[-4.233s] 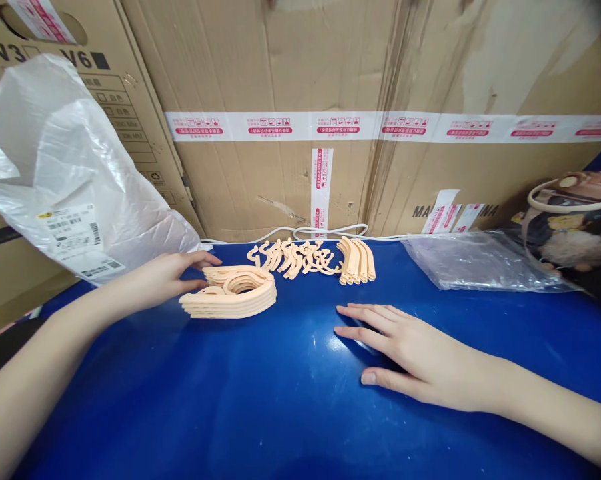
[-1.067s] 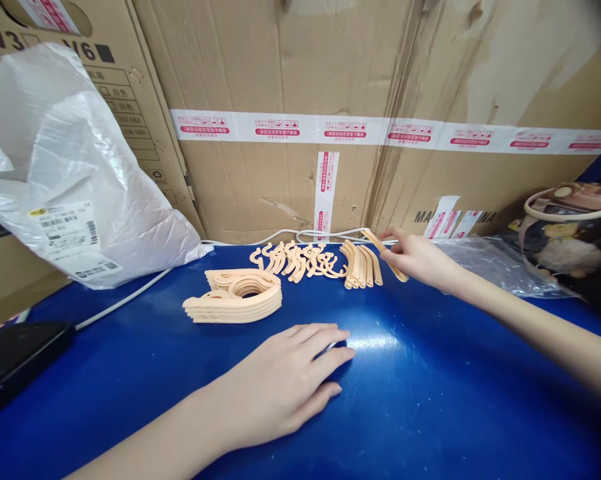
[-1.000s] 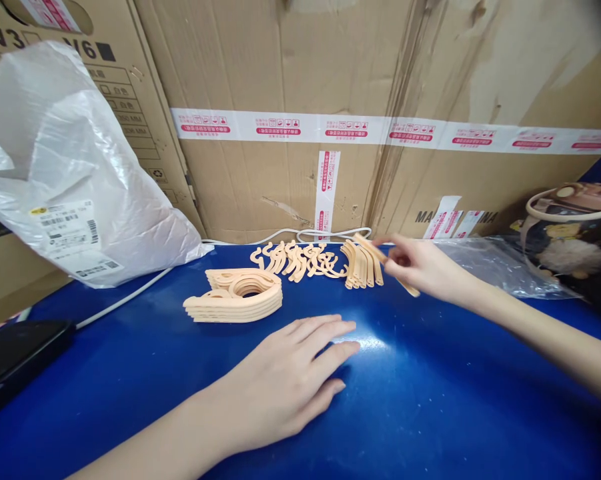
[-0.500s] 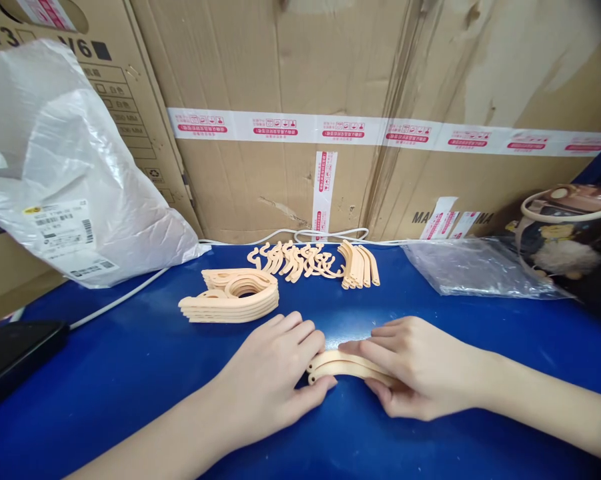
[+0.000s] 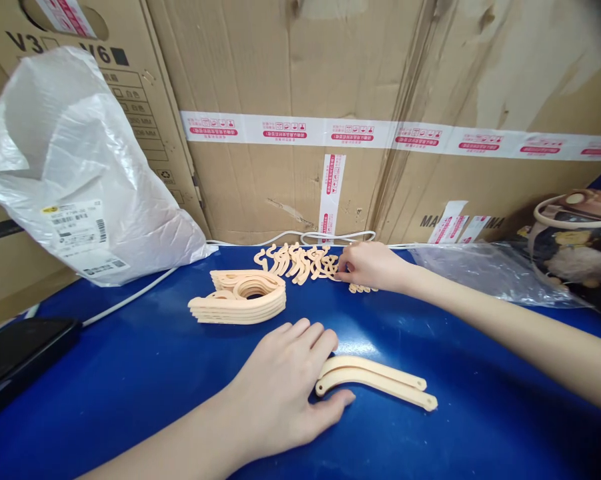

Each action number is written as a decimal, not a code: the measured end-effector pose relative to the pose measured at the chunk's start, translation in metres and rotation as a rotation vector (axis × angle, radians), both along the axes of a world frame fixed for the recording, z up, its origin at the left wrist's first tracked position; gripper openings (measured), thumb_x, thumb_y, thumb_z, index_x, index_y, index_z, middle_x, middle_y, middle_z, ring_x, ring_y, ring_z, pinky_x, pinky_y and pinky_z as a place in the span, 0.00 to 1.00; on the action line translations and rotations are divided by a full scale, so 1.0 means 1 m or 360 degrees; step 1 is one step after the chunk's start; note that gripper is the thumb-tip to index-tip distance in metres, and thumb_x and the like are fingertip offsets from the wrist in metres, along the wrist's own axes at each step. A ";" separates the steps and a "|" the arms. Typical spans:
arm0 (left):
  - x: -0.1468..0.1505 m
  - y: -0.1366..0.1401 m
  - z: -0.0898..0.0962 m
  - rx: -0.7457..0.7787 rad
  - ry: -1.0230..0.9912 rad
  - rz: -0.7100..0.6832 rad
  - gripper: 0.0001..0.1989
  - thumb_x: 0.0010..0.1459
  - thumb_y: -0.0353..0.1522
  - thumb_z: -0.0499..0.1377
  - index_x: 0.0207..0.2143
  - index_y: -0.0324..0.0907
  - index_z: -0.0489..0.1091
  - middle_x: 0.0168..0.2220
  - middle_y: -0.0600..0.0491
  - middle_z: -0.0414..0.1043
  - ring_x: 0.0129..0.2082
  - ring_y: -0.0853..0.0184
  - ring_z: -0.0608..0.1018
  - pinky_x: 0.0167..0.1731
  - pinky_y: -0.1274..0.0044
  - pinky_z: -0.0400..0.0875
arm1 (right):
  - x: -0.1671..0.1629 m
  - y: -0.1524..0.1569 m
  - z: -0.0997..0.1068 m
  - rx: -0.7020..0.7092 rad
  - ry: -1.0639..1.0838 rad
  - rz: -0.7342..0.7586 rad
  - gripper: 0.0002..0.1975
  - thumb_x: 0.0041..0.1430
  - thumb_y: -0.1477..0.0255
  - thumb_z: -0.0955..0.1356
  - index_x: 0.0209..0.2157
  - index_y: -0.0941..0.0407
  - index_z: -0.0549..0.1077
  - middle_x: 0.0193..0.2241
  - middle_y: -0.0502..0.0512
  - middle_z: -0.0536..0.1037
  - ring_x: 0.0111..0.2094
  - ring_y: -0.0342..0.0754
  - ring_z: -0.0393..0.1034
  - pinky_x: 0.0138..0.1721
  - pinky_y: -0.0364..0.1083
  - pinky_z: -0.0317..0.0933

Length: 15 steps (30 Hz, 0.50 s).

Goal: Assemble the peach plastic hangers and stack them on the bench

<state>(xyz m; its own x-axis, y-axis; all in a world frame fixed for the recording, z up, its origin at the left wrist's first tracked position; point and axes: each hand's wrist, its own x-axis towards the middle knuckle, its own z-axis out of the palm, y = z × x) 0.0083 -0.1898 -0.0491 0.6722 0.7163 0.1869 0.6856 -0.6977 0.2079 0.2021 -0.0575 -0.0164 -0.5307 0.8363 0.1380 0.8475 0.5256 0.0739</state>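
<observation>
Strips (image 5: 385, 385), two, on blue table (image 5: 205, 373); grips unclear

Left hand (image 5: 290, 387) hides the upper strip's left end, fingers curled above, thumb below; whether it clamps either strip cannot be told. Right hand (image 5: 373, 267) at right edge of hook pile (image 5: 303, 270), fingertips hidden, grip unreadable. Strip bundle (image 5: 360, 289) mostly masked by that hand; only near ends show. Hooks overlap, uncountable. Folded frames (image 5: 240, 312): one stack, layers hard to separate. White bag (image 5: 105, 200): one. Dark device (image 5: 25, 357) cut off at left, pouch (image 5: 580, 240) at right.
</observation>
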 end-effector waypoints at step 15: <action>0.004 -0.003 -0.002 -0.0124 0.0038 0.0027 0.07 0.60 0.36 0.53 0.33 0.42 0.60 0.34 0.52 0.67 0.34 0.60 0.70 0.28 0.72 0.61 | 0.022 -0.052 0.031 0.0088 0.0627 0.0164 0.12 0.57 0.63 0.67 0.27 0.56 0.77 0.22 0.50 0.75 0.24 0.43 0.66 0.28 0.42 0.55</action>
